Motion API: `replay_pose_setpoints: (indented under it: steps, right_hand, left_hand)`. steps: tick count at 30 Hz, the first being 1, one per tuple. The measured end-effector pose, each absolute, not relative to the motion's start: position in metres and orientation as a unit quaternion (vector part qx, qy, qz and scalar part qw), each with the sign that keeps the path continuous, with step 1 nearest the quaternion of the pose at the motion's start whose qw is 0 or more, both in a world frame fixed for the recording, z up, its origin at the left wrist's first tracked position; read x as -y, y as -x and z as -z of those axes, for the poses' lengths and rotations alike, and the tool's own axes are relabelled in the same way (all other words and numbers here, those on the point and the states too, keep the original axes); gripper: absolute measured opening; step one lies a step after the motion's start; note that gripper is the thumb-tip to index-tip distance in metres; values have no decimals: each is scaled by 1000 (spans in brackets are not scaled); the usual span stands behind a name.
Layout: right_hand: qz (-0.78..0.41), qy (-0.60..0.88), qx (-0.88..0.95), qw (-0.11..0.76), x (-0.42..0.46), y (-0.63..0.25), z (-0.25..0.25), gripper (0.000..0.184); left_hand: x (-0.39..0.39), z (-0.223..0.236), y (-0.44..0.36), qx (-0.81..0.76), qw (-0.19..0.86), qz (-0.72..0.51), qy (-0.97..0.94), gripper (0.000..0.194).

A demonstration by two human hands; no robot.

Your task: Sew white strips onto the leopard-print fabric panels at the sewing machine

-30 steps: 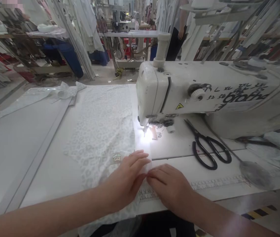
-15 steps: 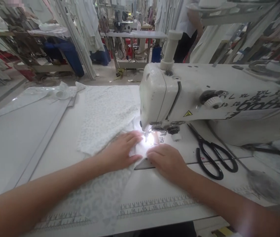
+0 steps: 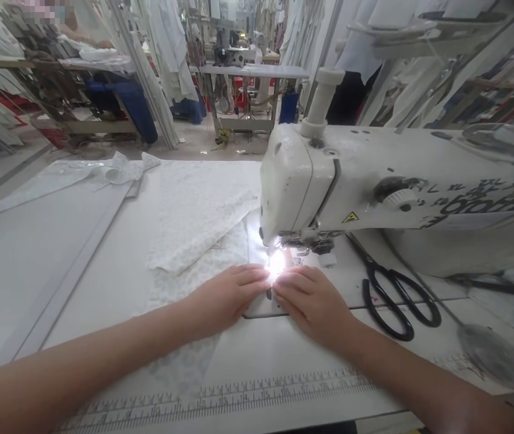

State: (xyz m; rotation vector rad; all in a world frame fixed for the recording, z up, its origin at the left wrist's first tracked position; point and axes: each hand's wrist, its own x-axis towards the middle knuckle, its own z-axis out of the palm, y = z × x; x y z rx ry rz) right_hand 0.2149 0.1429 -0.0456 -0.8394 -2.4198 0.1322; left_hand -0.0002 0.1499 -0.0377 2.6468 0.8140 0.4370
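We are resting our left hand (image 3: 227,296) and right hand (image 3: 315,301) close together by the sewing machine (image 3: 304,187); whether they are pinching patterned fabric (image 3: 193,211) — we cannot tell.

A pale cloth (image 3: 203,214), printed with grey spots, is spread on the worktop (image 3: 257,346), one flap folded over diagonally; to its right, the white sewing machine (image 3: 293,181) is set, its needle area (image 3: 277,260) lit.

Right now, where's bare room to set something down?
White tabletop left of the patterned fabric looks bare, as does the patch between ruler markings, fabric and right hand. Crowded: by the sewing machine head, left hand there too, and around the scissors.
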Motion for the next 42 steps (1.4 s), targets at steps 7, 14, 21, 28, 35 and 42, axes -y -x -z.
replay_pose_setpoints:
  steps: [7, 14, 21, 28, 35, 42]
  right_hand:
    - [-42, 361, 897, 252, -150, -214, 49, 20]
    - [-21, 389, 893, 225, -154, -213, 48, 28]
    - [-55, 400, 879, 254, -151, -219, 49, 21]
    - [-49, 419, 870, 256, -151, -219, 50, 20]
    - [-51, 432, 863, 257, -150, -217, 48, 20]
    - [-28, 418, 864, 278, -152, -216, 52, 17]
  left_hand:
    - [-166, 31, 0, -322, 186, -146, -917, 33]
    - [-179, 30, -2, -341, 162, -150, -914, 31]
    - [-182, 28, -1, -344, 162, -147, -913, 30]
    - [-182, 29, 1, -338, 159, -149, -916, 30]
    - [-178, 31, 5, -343, 171, -169, -908, 29]
    - [-184, 28, -8, -423, 196, -183, -865, 20]
